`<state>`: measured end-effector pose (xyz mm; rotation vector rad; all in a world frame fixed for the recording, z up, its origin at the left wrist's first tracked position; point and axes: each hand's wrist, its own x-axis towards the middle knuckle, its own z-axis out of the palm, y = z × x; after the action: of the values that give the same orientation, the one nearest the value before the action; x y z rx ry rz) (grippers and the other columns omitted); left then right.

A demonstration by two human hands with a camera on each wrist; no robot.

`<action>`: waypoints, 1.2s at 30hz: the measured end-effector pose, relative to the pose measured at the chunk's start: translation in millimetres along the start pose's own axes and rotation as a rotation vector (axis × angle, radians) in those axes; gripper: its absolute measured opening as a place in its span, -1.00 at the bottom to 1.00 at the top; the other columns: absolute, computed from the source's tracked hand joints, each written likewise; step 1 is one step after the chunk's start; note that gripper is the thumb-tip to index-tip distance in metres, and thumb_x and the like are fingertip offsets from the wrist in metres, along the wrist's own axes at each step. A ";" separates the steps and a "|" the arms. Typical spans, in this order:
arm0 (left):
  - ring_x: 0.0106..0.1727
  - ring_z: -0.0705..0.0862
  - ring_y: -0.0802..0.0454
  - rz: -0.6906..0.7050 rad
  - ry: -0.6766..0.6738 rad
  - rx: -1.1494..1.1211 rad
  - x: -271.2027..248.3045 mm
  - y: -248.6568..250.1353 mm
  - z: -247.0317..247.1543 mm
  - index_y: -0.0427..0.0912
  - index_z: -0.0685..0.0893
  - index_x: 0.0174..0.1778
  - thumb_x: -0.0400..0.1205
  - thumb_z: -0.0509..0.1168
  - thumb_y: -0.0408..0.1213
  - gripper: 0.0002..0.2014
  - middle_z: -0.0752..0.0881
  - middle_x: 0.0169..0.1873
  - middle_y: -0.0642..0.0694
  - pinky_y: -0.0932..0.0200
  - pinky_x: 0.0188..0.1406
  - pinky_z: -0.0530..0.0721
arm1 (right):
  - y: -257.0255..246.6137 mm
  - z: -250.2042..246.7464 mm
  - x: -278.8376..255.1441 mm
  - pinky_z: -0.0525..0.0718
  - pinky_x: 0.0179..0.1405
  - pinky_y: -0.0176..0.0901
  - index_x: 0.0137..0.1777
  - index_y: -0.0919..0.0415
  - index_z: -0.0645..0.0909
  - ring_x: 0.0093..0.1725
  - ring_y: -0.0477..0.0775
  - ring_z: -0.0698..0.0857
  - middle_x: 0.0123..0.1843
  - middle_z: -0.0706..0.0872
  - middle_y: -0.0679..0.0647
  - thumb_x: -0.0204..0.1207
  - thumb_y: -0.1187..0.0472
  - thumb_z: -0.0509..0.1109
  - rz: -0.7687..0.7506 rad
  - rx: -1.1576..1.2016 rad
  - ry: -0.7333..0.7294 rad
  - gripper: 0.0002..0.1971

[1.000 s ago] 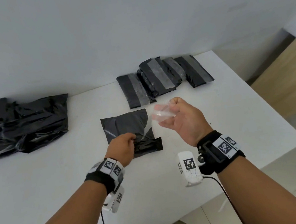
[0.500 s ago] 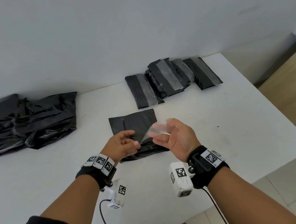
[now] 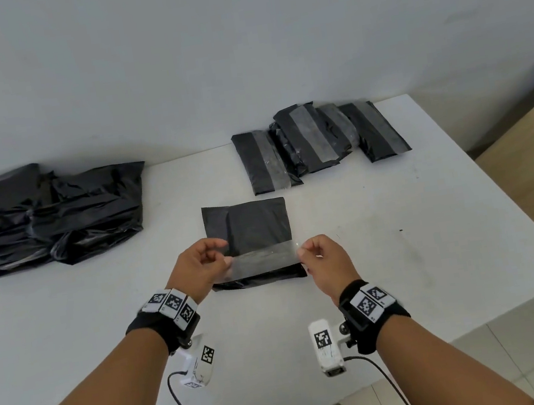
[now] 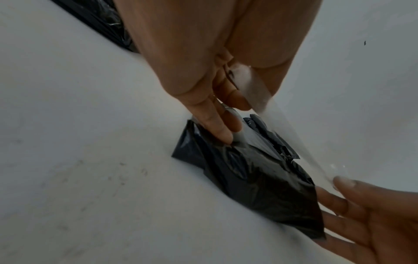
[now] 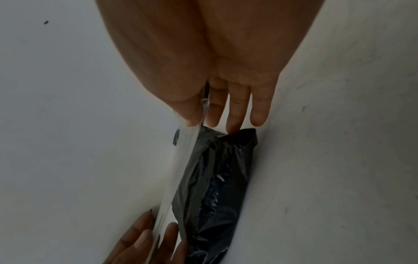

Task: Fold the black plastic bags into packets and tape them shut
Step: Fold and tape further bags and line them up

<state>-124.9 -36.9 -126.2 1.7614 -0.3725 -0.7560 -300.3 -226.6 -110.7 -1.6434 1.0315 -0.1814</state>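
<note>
A partly folded black bag (image 3: 248, 227) lies on the white table (image 3: 404, 251), its rolled part nearest me. Just above that roll a strip of clear tape (image 3: 264, 262) is stretched level between both hands. My left hand (image 3: 227, 256) pinches its left end and my right hand (image 3: 300, 250) pinches its right end. In the left wrist view, thumb and forefinger hold the tape (image 4: 291, 135) while the other fingers (image 4: 224, 132) touch the bag (image 4: 260, 178). In the right wrist view the tape (image 5: 178, 169) runs beside the bag (image 5: 221, 178), with one finger (image 5: 233, 125) at its end.
A heap of unfolded black bags (image 3: 42, 215) lies at the back left against the wall. Several taped packets (image 3: 311, 140) sit at the back right. The table's right edge (image 3: 508, 201) drops to a tiled and wooden floor.
A second ago my right hand alone held the tape up while the left rested on the bag. Now the left has taken the free end, and the strip is pulled flat over the roll.
</note>
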 end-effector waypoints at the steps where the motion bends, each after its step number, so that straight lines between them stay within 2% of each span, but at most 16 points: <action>1: -0.28 0.72 0.05 0.010 0.007 -0.002 -1.1 -1.7 -0.3 -0.15 0.70 0.08 0.54 0.48 -0.47 -0.76 0.70 -0.32 -0.13 0.22 -0.18 0.72 | 1.5 0.7 0.7 0.72 0.04 -0.05 -0.11 0.05 0.62 -0.07 0.02 0.70 -0.08 0.73 -0.05 0.57 0.13 0.43 -0.010 -0.029 0.006 -0.94; 3: -0.26 0.73 0.05 0.034 0.003 0.024 -1.1 -4.2 -0.9 -0.13 0.69 0.09 0.54 0.48 -0.45 -0.75 0.72 -0.31 -0.11 0.18 -0.13 0.72 | 5.7 1.4 3.0 0.65 0.02 -0.19 -0.09 0.09 0.62 -0.05 -0.05 0.68 -0.06 0.72 -0.11 0.59 0.16 0.43 -0.028 -0.069 0.027 -0.94; 5: -0.23 0.73 0.03 0.051 -0.018 0.065 0.3 -5.4 -1.0 -0.08 0.69 0.10 0.55 0.49 -0.41 -0.74 0.74 -0.30 -0.09 0.10 -0.07 0.74 | 11.1 1.4 5.7 0.59 -0.02 -0.25 -0.10 0.10 0.62 -0.05 -0.08 0.68 -0.05 0.72 -0.12 0.59 0.17 0.45 -0.043 -0.084 0.042 -0.93; 10: -0.10 0.77 0.03 0.082 -0.013 0.158 1.6 -7.4 2.0 0.00 0.69 0.07 0.53 0.49 -0.42 -0.72 0.76 -0.29 -0.07 0.18 0.15 0.63 | 20.1 2.0 11.8 0.58 -0.04 -0.29 -0.13 0.08 0.62 -0.04 -0.10 0.69 -0.09 0.74 -0.09 0.57 0.19 0.47 -0.063 -0.119 0.052 -0.91; 13: -0.09 0.77 0.06 0.091 0.023 0.211 3.2 -9.8 4.3 0.00 0.69 0.04 0.53 0.47 -0.46 -0.71 0.76 -0.28 -0.08 0.24 0.13 0.63 | 23.1 3.5 14.1 0.56 -0.10 -0.32 -0.18 0.04 0.60 -0.13 -0.09 0.68 -0.17 0.73 -0.11 0.56 0.20 0.48 -0.080 -0.133 0.056 -0.87; 16: -0.11 0.73 0.07 0.089 0.053 0.250 6.1 -9.8 6.3 0.03 0.69 0.03 0.54 0.47 -0.44 -0.73 0.76 -0.27 -0.03 0.32 0.04 0.59 | 26.2 4.6 15.3 0.57 -0.11 -0.31 -0.17 0.05 0.60 -0.14 -0.07 0.69 -0.18 0.74 -0.09 0.56 0.20 0.48 -0.090 -0.139 0.051 -0.88; 21: -0.16 0.73 0.15 0.078 0.016 0.252 7.1 -12.7 2.3 0.10 0.68 0.06 0.53 0.49 -0.40 -0.68 0.76 -0.24 0.02 0.20 0.03 0.70 | 29.8 3.8 15.7 0.64 -0.06 -0.23 -0.15 0.07 0.61 -0.13 -0.03 0.71 -0.18 0.75 -0.05 0.55 0.20 0.47 -0.097 -0.134 0.055 -0.90; 25: -0.04 0.70 0.31 0.044 -0.056 0.299 2.5 -10.9 -0.5 0.12 0.62 0.20 0.36 0.65 -0.29 -0.46 0.73 -0.11 0.08 0.55 -0.04 0.50 | 30.9 4.1 16.3 0.65 -0.07 -0.24 -0.16 0.05 0.61 -0.13 -0.04 0.72 -0.18 0.76 -0.06 0.55 0.20 0.48 -0.100 -0.119 0.055 -0.90; 29: 0.05 0.68 0.31 0.077 -0.043 0.360 3.8 -12.3 -1.1 0.12 0.55 0.31 0.36 0.64 -0.32 -0.35 0.72 -0.07 0.08 0.59 -0.01 0.47 | 29.5 3.1 16.7 0.57 -0.14 -0.33 -0.15 0.06 0.61 -0.15 -0.07 0.70 -0.18 0.74 -0.07 0.56 0.20 0.47 -0.104 -0.125 0.044 -0.90; 33: 0.03 0.67 0.28 0.080 -0.024 0.393 4.7 -11.7 1.2 0.10 0.54 0.37 0.38 0.62 -0.33 -0.33 0.71 -0.07 0.09 0.38 0.11 0.57 | 30.6 3.3 16.9 0.59 -0.12 -0.28 -0.14 0.06 0.60 -0.14 -0.03 0.70 -0.18 0.74 -0.04 0.56 0.19 0.47 -0.107 -0.109 0.030 -0.90; 36: 0.03 0.63 0.15 0.064 -0.024 0.522 5.4 -14.1 3.1 0.10 0.46 0.48 0.44 0.59 -0.18 -0.30 0.67 0.02 0.10 0.27 0.11 0.52 | 31.6 4.3 16.8 0.66 -0.05 -0.16 -0.11 0.03 0.59 -0.10 0.04 0.71 -0.13 0.75 0.02 0.53 0.11 0.51 -0.089 -0.077 -0.004 -0.87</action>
<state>-124.7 -37.8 -141.6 2.2135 -0.6866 -0.6718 -304.1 -234.7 -145.6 -1.7596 0.9733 -0.1991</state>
